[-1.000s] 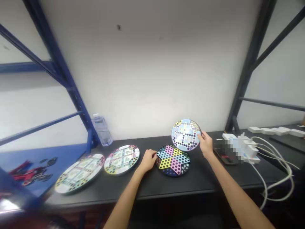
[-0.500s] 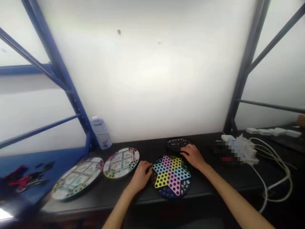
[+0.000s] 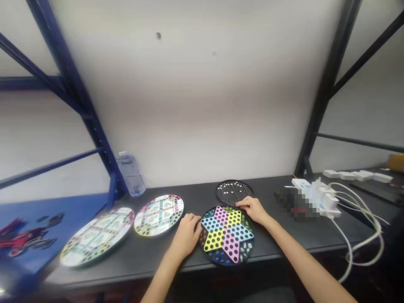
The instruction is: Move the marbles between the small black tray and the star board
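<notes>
At the far left, a blue panel point(image 3: 22, 248) with a red-and-black printed figure lies low beside the counter point(image 3: 268, 235), and a blue steel shelf upright point(image 3: 90, 118) rises behind it. A clear plastic water bottle point(image 3: 130, 176) stands at the upright's foot. Two round game boards lie flat on the counter, the first point(image 3: 96, 236) with a pale printed grid and the second point(image 3: 158, 215) just to its right, with a pink and yellow border.

The left hand point(image 3: 186, 235) is open, its curved fingers resting on the near-left rim of a Chinese checkers board point(image 3: 226, 235), which lies flat at the counter's front with its pastel star facing up. Glass marbles point(image 3: 245, 251) sit in holes along its lower right edge. The right hand point(image 3: 254, 210) is also open and palm-down, its fingers point(image 3: 241, 203) on the far rim, and a black round board point(image 3: 233, 192) lies just behind them. Neither hand shows a firm grip. Contact from opposite sides of the rim is the sound hold here, steadying the board while keeping the fingers off the marbles.

Further right are a pixelated patch point(image 3: 295, 205), a white power strip point(image 3: 322, 198) and looping white cables point(image 3: 362, 240).
</notes>
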Action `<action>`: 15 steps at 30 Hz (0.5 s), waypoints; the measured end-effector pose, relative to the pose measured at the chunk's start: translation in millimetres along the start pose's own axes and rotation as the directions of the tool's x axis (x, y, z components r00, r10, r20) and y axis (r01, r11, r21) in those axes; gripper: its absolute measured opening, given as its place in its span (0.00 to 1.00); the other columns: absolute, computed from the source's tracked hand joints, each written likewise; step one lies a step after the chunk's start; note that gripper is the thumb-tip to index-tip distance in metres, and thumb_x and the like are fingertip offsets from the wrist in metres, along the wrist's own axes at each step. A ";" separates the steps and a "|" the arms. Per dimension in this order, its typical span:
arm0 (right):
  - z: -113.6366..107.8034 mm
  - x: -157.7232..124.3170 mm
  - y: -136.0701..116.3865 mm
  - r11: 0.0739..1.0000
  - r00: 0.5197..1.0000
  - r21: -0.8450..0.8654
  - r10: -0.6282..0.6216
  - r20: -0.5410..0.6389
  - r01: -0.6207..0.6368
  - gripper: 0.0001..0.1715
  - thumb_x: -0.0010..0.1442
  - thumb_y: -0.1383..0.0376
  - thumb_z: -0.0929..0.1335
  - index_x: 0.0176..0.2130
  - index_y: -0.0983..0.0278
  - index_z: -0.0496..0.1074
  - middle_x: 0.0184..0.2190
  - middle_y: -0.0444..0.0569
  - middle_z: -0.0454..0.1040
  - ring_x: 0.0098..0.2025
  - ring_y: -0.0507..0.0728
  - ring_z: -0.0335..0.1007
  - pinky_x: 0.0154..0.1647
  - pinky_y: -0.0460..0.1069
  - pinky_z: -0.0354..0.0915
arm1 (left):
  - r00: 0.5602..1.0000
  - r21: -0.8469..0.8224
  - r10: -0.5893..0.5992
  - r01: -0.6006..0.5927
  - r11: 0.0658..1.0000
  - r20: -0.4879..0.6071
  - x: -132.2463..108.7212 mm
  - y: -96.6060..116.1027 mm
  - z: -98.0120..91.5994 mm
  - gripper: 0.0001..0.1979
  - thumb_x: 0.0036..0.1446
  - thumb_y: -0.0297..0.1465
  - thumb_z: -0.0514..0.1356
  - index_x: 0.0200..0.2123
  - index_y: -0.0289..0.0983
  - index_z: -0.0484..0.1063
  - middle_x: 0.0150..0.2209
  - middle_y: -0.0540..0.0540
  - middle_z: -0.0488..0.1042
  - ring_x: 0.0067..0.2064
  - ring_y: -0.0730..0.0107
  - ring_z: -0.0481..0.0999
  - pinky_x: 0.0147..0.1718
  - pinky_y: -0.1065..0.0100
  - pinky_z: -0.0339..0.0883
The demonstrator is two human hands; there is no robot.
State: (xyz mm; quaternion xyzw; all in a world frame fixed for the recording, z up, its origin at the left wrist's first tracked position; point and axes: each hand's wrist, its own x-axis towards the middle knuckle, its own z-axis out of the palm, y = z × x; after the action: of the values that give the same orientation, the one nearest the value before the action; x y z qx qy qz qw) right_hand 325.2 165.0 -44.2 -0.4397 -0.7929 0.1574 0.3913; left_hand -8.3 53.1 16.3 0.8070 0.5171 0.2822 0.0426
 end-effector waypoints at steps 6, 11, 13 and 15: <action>3.3 5.1 -1.3 0.999 1.000 0.039 0.008 -0.019 -0.007 0.17 0.58 0.72 0.66 0.37 0.58 0.83 0.38 0.49 0.82 0.42 0.58 0.77 0.48 0.54 0.70 | 1.000 0.051 0.000 -0.001 0.999 0.015 -0.3 3.6 -0.1 0.16 0.68 0.32 0.47 0.47 0.39 0.74 0.41 0.42 0.72 0.46 0.59 0.70 0.50 0.57 0.65; 4.0 15.9 -9.9 0.999 1.000 -0.046 0.013 -0.011 -0.013 0.19 0.57 0.76 0.65 0.36 0.59 0.83 0.37 0.49 0.82 0.42 0.58 0.77 0.47 0.53 0.70 | 1.000 0.088 0.021 -0.022 0.996 0.016 -1.4 3.2 0.6 0.15 0.67 0.30 0.47 0.46 0.38 0.73 0.42 0.41 0.72 0.46 0.58 0.70 0.50 0.56 0.65; 3.1 20.2 -12.7 0.996 1.000 -0.084 0.013 0.005 -0.012 0.20 0.56 0.77 0.65 0.35 0.60 0.83 0.37 0.49 0.82 0.42 0.58 0.76 0.47 0.52 0.70 | 1.000 0.101 0.024 -0.025 0.995 0.010 -1.1 2.8 0.8 0.15 0.67 0.30 0.47 0.46 0.38 0.73 0.42 0.41 0.72 0.46 0.58 0.70 0.49 0.56 0.65; 1.8 22.5 -14.0 0.992 1.000 -0.122 0.018 0.007 -0.017 0.20 0.56 0.77 0.64 0.35 0.60 0.83 0.37 0.49 0.81 0.41 0.57 0.76 0.47 0.51 0.69 | 1.000 0.108 0.024 -0.024 0.994 0.005 -0.5 2.6 1.1 0.15 0.67 0.30 0.47 0.46 0.38 0.73 0.42 0.41 0.72 0.46 0.58 0.71 0.49 0.56 0.65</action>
State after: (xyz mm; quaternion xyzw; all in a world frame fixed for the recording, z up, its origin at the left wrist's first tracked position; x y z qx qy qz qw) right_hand 308.9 175.8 -26.2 -0.4690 -0.7987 0.1140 0.3592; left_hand -5.8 51.7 16.1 0.8149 0.5216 0.2527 -0.0035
